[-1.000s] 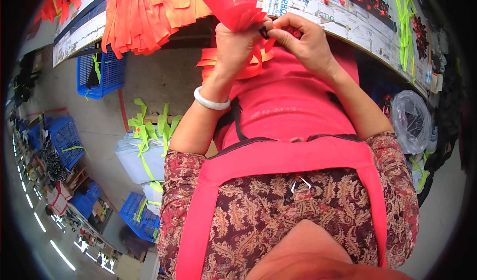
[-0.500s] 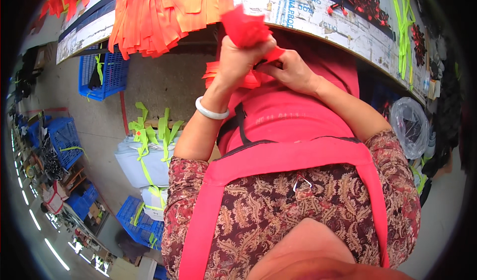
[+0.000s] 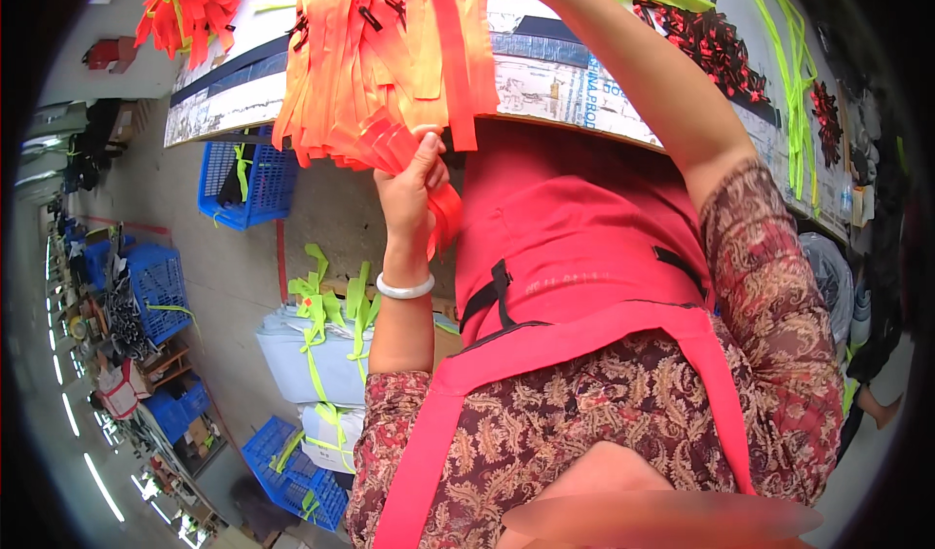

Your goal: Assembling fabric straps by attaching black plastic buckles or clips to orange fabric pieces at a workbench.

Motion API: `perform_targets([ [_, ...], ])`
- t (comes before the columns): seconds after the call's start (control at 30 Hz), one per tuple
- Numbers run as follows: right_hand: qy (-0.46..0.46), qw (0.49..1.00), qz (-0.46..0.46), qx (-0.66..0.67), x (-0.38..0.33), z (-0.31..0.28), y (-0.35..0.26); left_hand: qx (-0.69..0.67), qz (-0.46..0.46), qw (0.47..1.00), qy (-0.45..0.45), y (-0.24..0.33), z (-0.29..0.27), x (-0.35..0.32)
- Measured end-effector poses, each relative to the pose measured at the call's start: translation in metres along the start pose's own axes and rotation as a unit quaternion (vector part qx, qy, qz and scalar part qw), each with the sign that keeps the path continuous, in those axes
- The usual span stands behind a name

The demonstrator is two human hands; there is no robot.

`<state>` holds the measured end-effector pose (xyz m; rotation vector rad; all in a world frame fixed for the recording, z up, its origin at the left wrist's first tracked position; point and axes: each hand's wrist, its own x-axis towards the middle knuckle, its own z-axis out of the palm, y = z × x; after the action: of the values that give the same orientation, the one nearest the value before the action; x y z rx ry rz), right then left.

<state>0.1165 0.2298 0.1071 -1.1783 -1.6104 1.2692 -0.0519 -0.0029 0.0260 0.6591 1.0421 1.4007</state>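
blue printed letters (image 3: 592, 96) stand on the white table covering (image 3: 534, 86), faded pale characters (image 3: 568, 283) on the red apron (image 3: 584, 218).

Red apron (image 3: 584, 227) with 2 shoulder straps (image 3: 421, 471), black side straps (image 3: 483, 299), faded print (image 3: 568, 283); maroon paisley shirt (image 3: 545, 403), elbow-length sleeves (image 3: 769, 247); 1 smooth white bangle (image 3: 404, 292), left wrist (image 3: 403, 262).

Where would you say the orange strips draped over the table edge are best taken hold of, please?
Probably by their lower ends, coming from the person's side: the orange strips drape over the front edge of the table, so those ends hang free below it, while small black pieces crowd them higher up.
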Motion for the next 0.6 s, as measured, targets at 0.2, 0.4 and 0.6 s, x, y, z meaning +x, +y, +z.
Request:
perform_targets([
  [0.2, -0.063, 0.997, -0.032, 0.034, -0.063, 0.029, 0.083, -0.073, -0.154, 0.981, -0.097, -0.011, 0.015, 0.0],
  [0.4, -0.067, 0.984, -0.153, -0.066, -0.186, 0.009, 0.067, 0.028, -0.26, 0.956, -0.131, -0.035, 0.039, 0.005],
  [0.6, -0.062, 0.988, -0.126, -0.06, -0.225, 0.009, 0.09, 0.078, -0.315, 0.926, -0.193, -0.049, 0.047, 0.003],
])
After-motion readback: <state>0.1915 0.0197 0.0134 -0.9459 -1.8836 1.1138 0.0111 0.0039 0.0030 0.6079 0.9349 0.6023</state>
